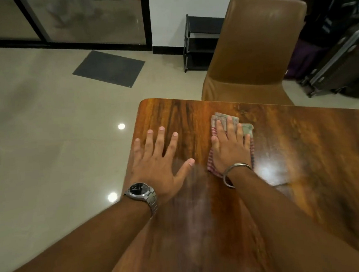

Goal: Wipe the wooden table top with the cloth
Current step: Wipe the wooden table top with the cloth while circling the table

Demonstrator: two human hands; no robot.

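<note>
- Nearest the camera, two bare forearms reach forward over the wooden surface point(304, 147), one from each side of the view.
- The cloth point(245, 128), a folded striped rag, lies flat on the surface under the right hand point(232, 147), near the far edge; its corners show beyond the fingertips and a striped hem shows on both sides of the wrist.
- The right hand lies palm down on the cloth with its fingers straight and close together, pressing rather than pinching. This looks like a way to keep the whole pad in contact with the wood while it is pushed.
- A metal bangle point(235, 172) sits on that wrist.
- The left hand point(159, 159) rests just beside the right, fingers spread wide and flat on bare wood, close to the surface's left edge. It holds nothing and probably braces the body during the reach.
- A wristwatch point(138, 189) is on the left wrist.
- A pale, hazy streak runs between the forearms, perhaps a damp trail or only glare.
- Beyond the right hand, a brown chair point(259, 43) stands against the far edge.
- Beyond the left hand lie the tiled floor point(44, 125) and a dark mat point(109, 68).
</note>
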